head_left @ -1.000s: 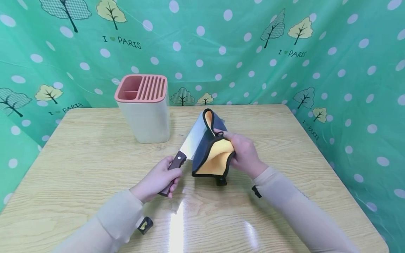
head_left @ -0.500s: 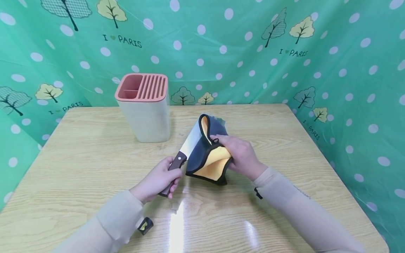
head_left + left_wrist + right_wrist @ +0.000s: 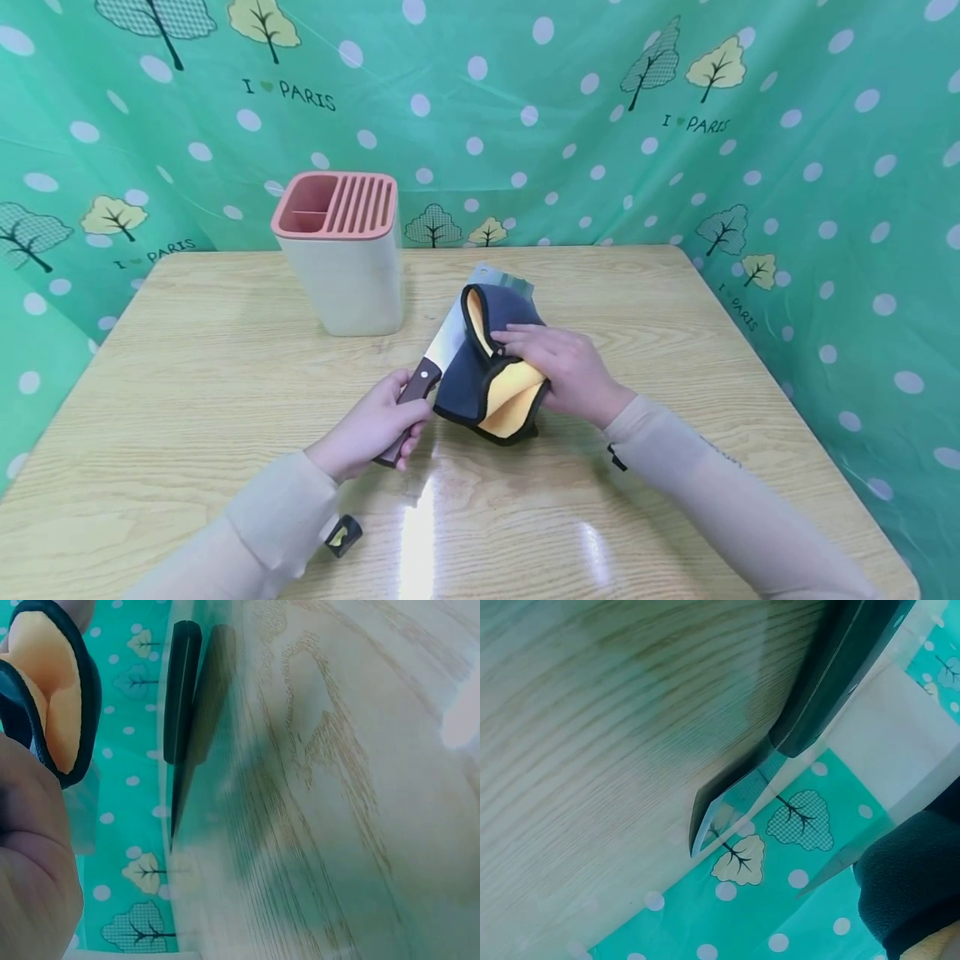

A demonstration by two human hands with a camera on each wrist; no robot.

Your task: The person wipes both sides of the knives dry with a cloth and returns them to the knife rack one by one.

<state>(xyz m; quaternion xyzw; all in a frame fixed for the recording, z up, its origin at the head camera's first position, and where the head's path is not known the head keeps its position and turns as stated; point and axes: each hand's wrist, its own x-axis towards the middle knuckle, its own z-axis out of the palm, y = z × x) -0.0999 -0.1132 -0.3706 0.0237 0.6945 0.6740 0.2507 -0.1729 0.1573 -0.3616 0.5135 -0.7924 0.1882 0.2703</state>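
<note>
Toward the back on the left, a white holder (image 3: 345,285) with a pink top (image 3: 333,235) is standing upright. Next, your left hand (image 3: 378,427) is curling around the handle (image 3: 422,381) of a big knife (image 3: 432,364), and its blade (image 3: 447,335) is pointing away from you. A blue and yellow cloth (image 3: 463,375) is lying over part of that blade. Your left wrist view is showing a black-handled knife (image 3: 182,694) lying on the table (image 3: 217,375). Farthest right, your right hand (image 3: 575,369) is holding the cloth with bent fingers (image 3: 523,338).
</note>
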